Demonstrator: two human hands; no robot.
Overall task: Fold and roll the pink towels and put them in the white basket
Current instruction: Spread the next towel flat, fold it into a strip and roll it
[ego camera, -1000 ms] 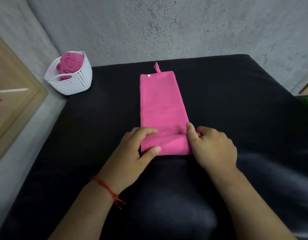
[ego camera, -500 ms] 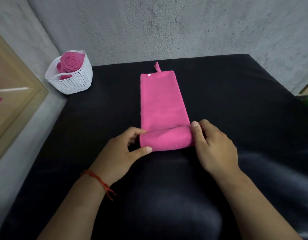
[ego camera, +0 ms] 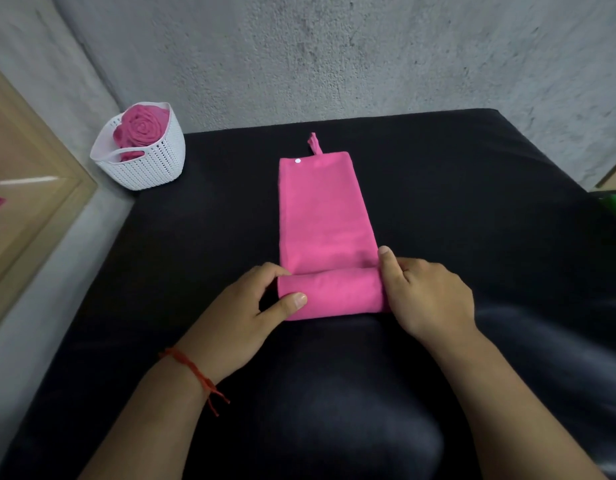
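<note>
The rolled near end of the pink towel (ego camera: 325, 223) is pinched at its left edge between the thumb and curled fingers of the left hand (ego camera: 244, 317), and its right edge is gripped by the closed fingers of the right hand (ego camera: 427, 299). The rest of the towel is laid flat on the black surface (ego camera: 472, 202), its loop pointing away. The white basket (ego camera: 143, 161), holding a rolled pink towel (ego camera: 142, 128), is set well apart at the far left corner.
</note>
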